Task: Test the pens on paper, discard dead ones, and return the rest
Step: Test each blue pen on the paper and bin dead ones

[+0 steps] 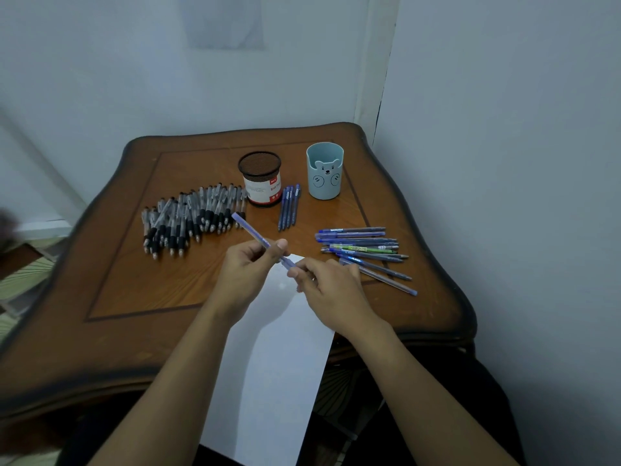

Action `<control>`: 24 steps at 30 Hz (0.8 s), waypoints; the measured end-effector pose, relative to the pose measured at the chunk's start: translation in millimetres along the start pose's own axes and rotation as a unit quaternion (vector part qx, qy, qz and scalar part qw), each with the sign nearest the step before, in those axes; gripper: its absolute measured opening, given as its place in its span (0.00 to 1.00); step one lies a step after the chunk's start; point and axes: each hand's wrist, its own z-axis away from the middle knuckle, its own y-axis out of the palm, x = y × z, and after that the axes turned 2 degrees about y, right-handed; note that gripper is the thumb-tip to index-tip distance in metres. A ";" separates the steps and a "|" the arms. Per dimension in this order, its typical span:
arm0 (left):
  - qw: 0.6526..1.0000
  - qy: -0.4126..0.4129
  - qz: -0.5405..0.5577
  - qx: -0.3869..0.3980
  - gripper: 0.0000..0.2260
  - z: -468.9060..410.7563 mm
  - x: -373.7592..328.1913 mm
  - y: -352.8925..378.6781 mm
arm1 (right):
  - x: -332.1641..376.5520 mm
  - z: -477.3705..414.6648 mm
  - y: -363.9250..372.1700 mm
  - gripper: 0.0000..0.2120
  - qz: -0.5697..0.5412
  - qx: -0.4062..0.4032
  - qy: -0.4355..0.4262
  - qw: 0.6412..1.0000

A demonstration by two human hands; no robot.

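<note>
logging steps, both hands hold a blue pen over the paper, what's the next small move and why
Probably uncap it: the right hand pinches the near end of the blue pen while the left hand grips its barrel, held off the paper, so no test stroke is possible yet.

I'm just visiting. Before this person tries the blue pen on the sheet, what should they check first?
1. Pen grip: the left hand and the right hand both hold the blue pen. Ok.
2. Paper in place: the white paper lies right under the hands. Ok.
3. Writing tip exposed: the pen's lower end is hidden in the right hand's fingers. Cannot tell.
4. Paper fully supported: its near end hangs over the edge of the table. Not ok.
5. Containers ready: the mesh holder and the bear cup stand upright. Ok.
</note>
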 end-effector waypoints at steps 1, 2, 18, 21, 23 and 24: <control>1.000 -0.003 0.005 0.000 0.15 0.8 0.2 -1.7 | 2.1 0.9 0.1 0.16 0.012 -0.003 0.000 1.000; 1.000 -0.008 0.012 0.002 0.17 1.2 0.4 -3.3 | 4.4 1.7 0.0 0.17 0.026 -0.003 0.001 1.000; 0.982 -0.172 0.044 -0.068 0.15 -9.7 2.0 27.5 | 20.7 9.4 7.6 0.19 0.265 0.004 0.036 0.963; 0.984 -0.160 0.054 -0.054 0.15 -8.1 4.1 24.9 | 14.5 7.1 6.3 0.19 0.207 0.050 0.061 0.975; 0.988 -0.133 0.054 -0.049 0.13 -10.4 4.2 10.5 | 4.6 9.3 2.5 0.19 0.122 0.093 0.087 0.984; 0.990 -0.122 0.050 -0.051 0.13 -13.1 4.5 1.7 | -0.8 12.3 -0.3 0.19 0.088 0.105 0.099 0.986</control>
